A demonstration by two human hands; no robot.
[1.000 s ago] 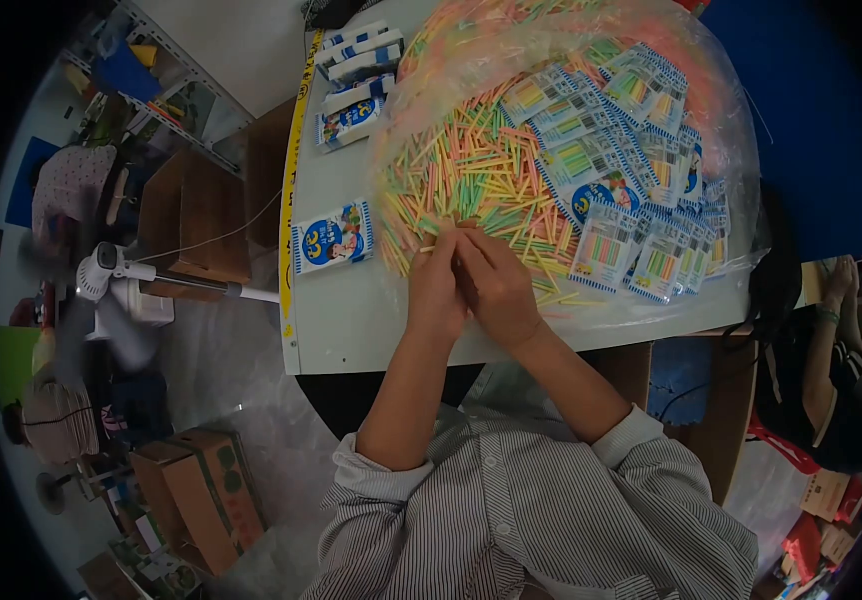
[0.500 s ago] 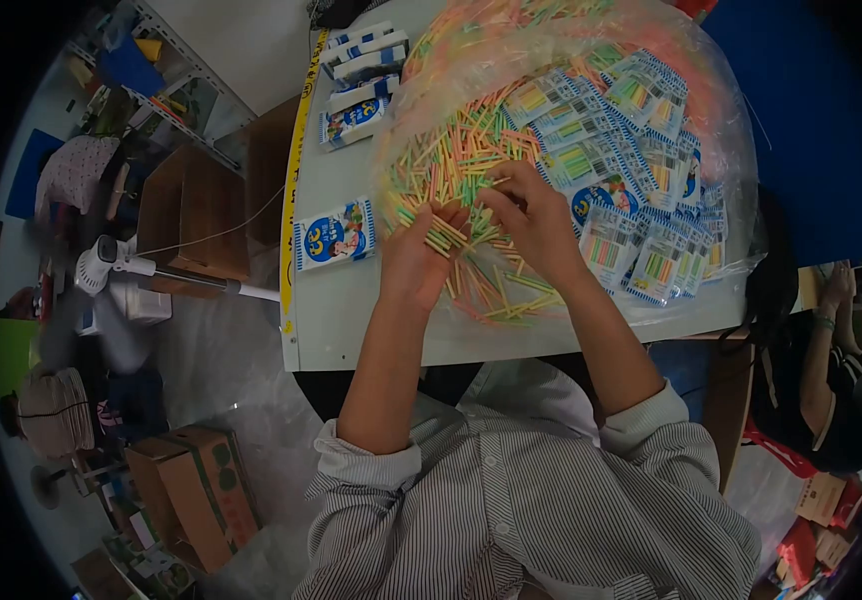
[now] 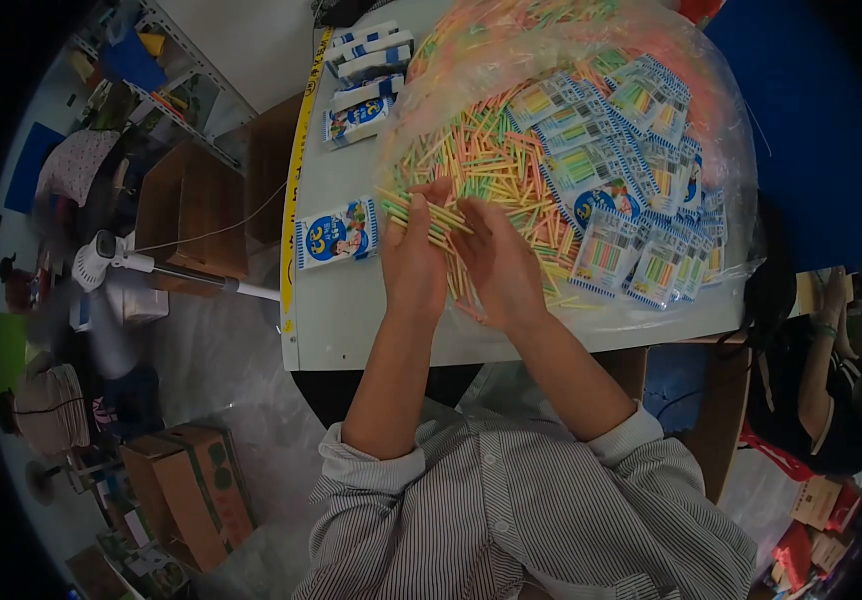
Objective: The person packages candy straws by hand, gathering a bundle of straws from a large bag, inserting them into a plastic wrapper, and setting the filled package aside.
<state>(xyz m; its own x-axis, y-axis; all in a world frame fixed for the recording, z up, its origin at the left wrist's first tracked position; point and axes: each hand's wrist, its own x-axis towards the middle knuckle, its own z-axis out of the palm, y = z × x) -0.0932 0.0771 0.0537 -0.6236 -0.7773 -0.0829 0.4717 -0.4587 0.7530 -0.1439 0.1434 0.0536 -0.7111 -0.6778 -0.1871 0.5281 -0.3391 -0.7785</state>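
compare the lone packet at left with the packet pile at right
The lone packet lies singly on the table; the packet pile overlaps on loose sticks. The lone packet shows its blue logo face; the packet pile mostly shows clear windows. Both have blue-striped ends.

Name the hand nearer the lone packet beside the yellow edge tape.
Left. The left hand is just right of the packet, holding sticks; the right hand is farther over, beyond the left.
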